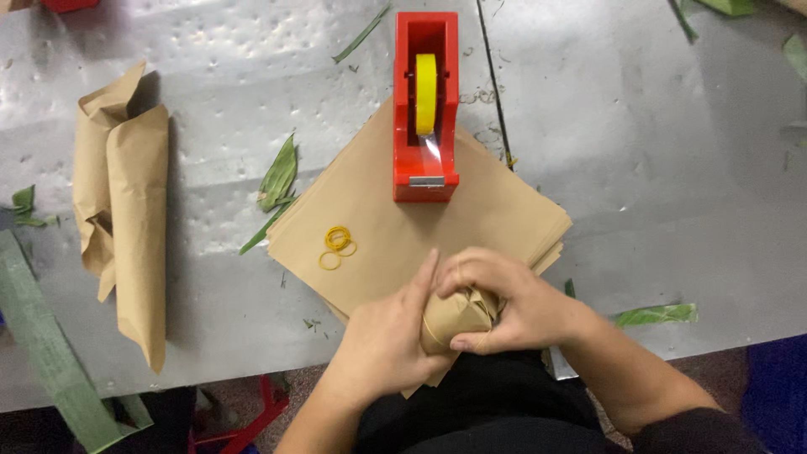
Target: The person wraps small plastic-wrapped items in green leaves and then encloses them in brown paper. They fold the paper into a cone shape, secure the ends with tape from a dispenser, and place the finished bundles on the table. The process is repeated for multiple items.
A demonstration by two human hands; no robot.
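At the table's near edge, left hand (382, 340) and right hand (504, 303) both clasping a brown paper bundle (450, 318), long axis running away from the person, rubber band (430, 324) around it, stack of paper sheets (403, 227) beneath.

We see two bare hands, the left hand (388, 336) and the right hand (504, 303), with no gloves, rings or watch on them. Our forearms are uncovered; a dark sleeve edge shows at the right elbow, and dark clothing covers our lap.
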